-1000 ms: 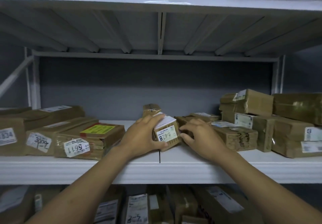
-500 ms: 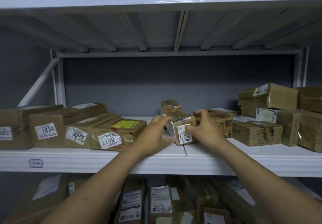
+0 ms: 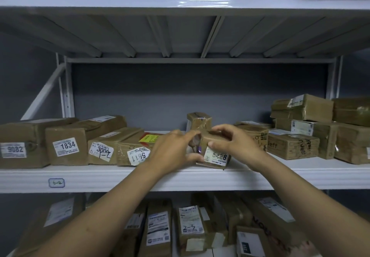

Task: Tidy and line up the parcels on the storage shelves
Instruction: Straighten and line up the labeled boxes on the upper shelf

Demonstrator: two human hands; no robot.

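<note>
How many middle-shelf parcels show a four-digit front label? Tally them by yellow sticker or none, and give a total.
Yellow sticker: 1, the 5611 parcel.
No yellow sticker: 4, the 9082 parcel, 1834 parcel, 3000 parcel, 5428 parcel.
Total: 5.

Two bare forearms rise from the bottom corners of the frame and meet at its centre. The left forearm (image 3: 104, 212) climbs from the lower left, its wrist nearly straight, back of the hand toward the camera. The left grip (image 3: 170, 150) curls its fingers (image 3: 185, 135) round the left end of a small parcel (image 3: 217, 156), with its thumb low at the front edge. The right forearm (image 3: 300, 192) comes in from the lower right. The right grip (image 3: 234, 142) arches over the parcel's top, fingertips hooked on the upper edge and thumb pressed on the front face.
</note>
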